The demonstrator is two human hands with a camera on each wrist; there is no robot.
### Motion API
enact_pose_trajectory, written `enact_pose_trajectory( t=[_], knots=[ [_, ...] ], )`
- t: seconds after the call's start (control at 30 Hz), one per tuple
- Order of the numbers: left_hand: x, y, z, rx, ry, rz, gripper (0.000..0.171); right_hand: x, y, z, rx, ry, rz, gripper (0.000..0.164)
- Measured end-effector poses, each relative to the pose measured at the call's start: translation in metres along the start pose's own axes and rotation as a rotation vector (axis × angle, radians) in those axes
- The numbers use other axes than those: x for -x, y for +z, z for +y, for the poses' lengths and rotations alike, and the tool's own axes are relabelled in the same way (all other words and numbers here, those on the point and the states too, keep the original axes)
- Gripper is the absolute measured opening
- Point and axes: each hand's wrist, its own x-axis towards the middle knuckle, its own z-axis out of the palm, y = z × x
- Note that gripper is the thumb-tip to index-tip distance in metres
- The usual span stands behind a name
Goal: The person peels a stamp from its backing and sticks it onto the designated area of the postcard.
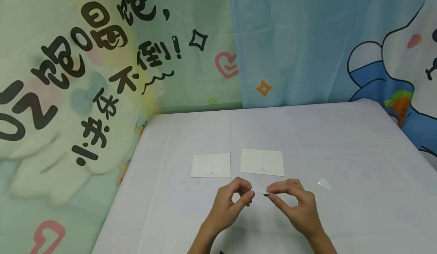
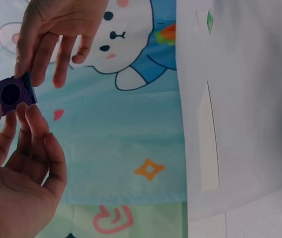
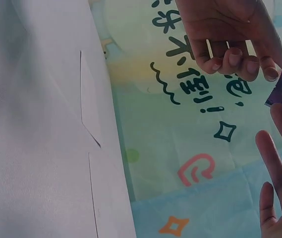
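Note:
A small dark purple postage stamp point(image 2: 26, 88) with a dark round motif is held up between my two hands above the white table. The right wrist view shows its toothed edge on the stamp point(image 3: 277, 94). My left hand point(image 1: 227, 204) pinches one edge with thumb and fingertips. On the opposite side, my right hand point(image 1: 302, 204) pinches a corner between thumb and forefinger. In the head view only a dark sliver shows at the right fingertips. Beyond the hands lie two white cards, a left card point(image 1: 210, 165) and a right card point(image 1: 262, 162).
A small clear, shiny piece point(image 1: 324, 184) lies on the white-covered table point(image 1: 358, 140), right of my right hand. Printed curtains point(image 1: 290, 49) hang behind and to the left of the table. A dark tip point(image 1: 221, 252) shows at the bottom edge of the head view.

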Motion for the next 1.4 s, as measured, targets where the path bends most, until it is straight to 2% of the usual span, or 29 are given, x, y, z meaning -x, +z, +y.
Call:
enact_pose_trajectory(
  t=[0.23,0.4,0.47,0.57,0.63,0.73,0.87,0.97,1.03,1.27,1.37,1.4],
  knots=[
    [0.0,0.001,-0.003,0.024,-0.018,0.05,0.013,0.012,0.003,0.016,-0.042,0.041,-0.042,0.036],
    [0.004,0.006,-0.023,0.063,-0.051,0.077,0.013,0.021,0.005,0.028,-0.097,0.071,-0.06,0.037],
    [0.007,0.008,-0.031,0.065,-0.05,0.082,0.01,0.022,0.006,0.029,-0.113,0.091,-0.068,0.036],
    [0.008,0.008,-0.035,0.053,-0.031,0.091,0.006,0.023,0.007,0.027,-0.114,0.152,-0.085,0.031],
    [0.007,0.008,-0.034,0.046,-0.028,0.104,0.005,0.023,0.007,0.025,-0.102,0.213,-0.098,0.026],
    [0.004,0.006,-0.022,0.056,-0.062,0.129,0.004,0.022,0.008,0.023,-0.08,0.291,-0.113,0.02],
    [0.0,0.003,-0.005,0.077,-0.186,0.149,0.005,0.022,0.011,0.022,-0.029,0.351,-0.093,0.014],
    [-0.001,0.002,-0.001,0.087,-0.277,0.151,0.005,0.021,0.014,0.021,0.025,0.372,-0.06,0.012],
    [-0.002,0.002,0.0,0.093,-0.313,0.155,0.006,0.02,0.017,0.02,0.053,0.386,-0.032,0.01],
    [-0.002,0.003,-0.001,0.106,-0.356,0.169,0.006,0.02,0.022,0.02,0.133,0.45,0.028,0.007],
    [-0.001,0.003,-0.003,0.111,-0.363,0.167,0.006,0.034,0.023,0.045,0.17,0.429,0.03,0.007],
    [-0.001,0.003,-0.003,0.113,-0.366,0.167,0.006,0.036,0.023,0.047,0.131,0.407,0.035,0.006]
  ],
)
